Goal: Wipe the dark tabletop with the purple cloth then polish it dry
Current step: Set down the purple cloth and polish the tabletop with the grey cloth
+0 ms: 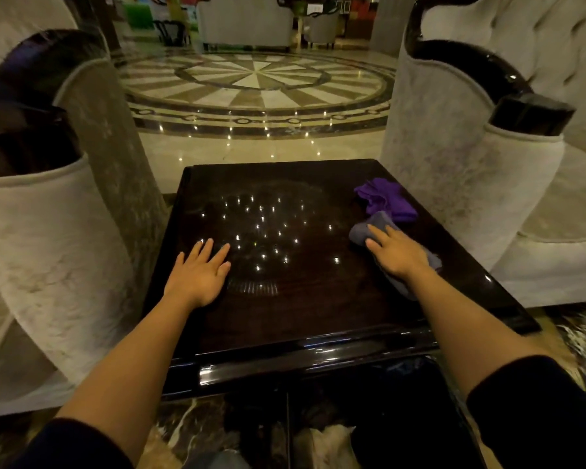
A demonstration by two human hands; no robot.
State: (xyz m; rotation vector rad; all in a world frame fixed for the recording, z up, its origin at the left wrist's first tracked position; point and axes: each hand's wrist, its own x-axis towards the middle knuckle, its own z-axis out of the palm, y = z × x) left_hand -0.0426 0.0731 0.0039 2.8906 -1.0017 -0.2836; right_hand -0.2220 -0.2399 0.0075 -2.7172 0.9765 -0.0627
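A glossy dark tabletop [305, 309] fills the middle of the head view, mirroring small ceiling lights. A bright purple cloth [384, 198] lies crumpled near the table's far right corner, with no hand on it. Just in front of it a greyish-lilac cloth [364, 231] lies flat on the right side of the table. My right hand [398, 253] presses down on that grey cloth, fingers spread and pointing left and away from me. My left hand [200, 274] rests palm down on the bare tabletop at the left, fingers apart and holding nothing.
A pale upholstered armchair [61, 252] with dark glossy arm caps stands close on the left, and another one [471, 184] close on the right. Beyond the table's far edge lies polished marble floor [257, 86] with a round inlay. A lower shelf [352, 418] shows beneath the near edge.
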